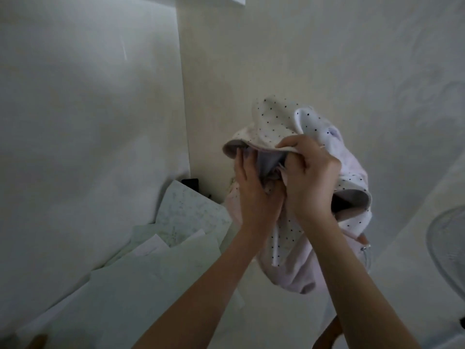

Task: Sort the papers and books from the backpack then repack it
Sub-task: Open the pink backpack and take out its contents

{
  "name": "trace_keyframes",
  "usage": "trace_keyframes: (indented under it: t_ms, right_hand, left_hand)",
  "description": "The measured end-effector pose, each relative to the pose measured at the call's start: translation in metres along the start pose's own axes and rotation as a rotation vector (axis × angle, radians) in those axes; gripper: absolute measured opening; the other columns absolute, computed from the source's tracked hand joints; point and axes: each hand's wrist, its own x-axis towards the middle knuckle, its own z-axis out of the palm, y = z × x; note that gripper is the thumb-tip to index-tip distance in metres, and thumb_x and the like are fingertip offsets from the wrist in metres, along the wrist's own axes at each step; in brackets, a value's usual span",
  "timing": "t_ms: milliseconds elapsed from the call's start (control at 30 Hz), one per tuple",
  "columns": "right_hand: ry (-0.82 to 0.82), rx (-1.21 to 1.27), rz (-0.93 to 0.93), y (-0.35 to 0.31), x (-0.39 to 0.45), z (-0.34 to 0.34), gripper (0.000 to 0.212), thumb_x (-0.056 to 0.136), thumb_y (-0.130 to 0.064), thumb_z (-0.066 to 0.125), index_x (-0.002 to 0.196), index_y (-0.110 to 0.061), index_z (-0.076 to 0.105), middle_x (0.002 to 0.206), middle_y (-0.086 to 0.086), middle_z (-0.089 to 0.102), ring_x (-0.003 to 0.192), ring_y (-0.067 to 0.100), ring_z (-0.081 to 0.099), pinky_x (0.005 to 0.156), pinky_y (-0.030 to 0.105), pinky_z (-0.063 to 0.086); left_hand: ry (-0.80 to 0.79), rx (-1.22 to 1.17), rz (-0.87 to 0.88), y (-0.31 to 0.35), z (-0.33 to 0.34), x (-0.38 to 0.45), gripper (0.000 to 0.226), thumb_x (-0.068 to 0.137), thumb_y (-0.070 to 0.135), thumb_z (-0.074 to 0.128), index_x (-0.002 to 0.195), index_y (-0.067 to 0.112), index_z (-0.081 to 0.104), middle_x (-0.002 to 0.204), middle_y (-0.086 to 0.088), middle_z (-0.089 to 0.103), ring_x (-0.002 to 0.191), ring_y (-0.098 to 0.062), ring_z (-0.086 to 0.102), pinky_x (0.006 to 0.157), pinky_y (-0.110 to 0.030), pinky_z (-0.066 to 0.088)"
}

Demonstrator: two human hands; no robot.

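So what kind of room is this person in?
Probably a room at home: plain pale walls, loose papers spread out below, a standing fan at the right, and a dotted backpack held up in both hands.

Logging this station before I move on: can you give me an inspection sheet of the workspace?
Surface: pale floor, mostly bare.
Job's things: polka-dot backpack held up, mouth open; loose papers spread at lower left.
Clutter: small dark object behind the papers, too dim to identify.
Grippers: left hand reaches into the backpack's mouth; right hand grips its rim.
Cables: nothing seen.
Surroundings: white wall panel at left; fan at right edge.
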Motion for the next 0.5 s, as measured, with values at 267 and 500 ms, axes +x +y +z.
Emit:
trace_keyframes:
  t_ms: [267, 500]
  right_hand:
    - [0.164, 0.598, 0.36, -0.076, -0.02, 0.046, 0.04, 0.081, 0.011, 0.04, 0.068, -0.022, 0.057, 0.057, -0.015, 0.05, 0.053, -0.001, 0.044, 0.056, 0.011, 0.037]
    - [0.25, 0.732, 1.025, -0.062, -0.1, 0.126, 0.021, 0.089, 0.007, 0.04, 0.092, 0.0, 0.06, 0.083, 0.002, 0.057, 0.079, 0.016, 0.051, 0.056, 0.006, 0.043]
  left_hand:
    - [0.171, 0.11, 0.121, 0.018, -0.098, 0.042, 0.029, 0.08, 0.008, 0.046, 0.106, 0.017, 0.054, 0.141, -0.013, 0.043, 0.13, -0.028, 0.04, 0.106, -0.033, 0.035]
    - [-0.242, 0.688, 0.264, -0.053, -0.172, 0.034, 0.026, 0.073, 0.017, 0.044, 0.084, 0.005, 0.064, 0.131, -0.022, 0.05, 0.124, -0.045, 0.042, 0.102, -0.054, 0.036]
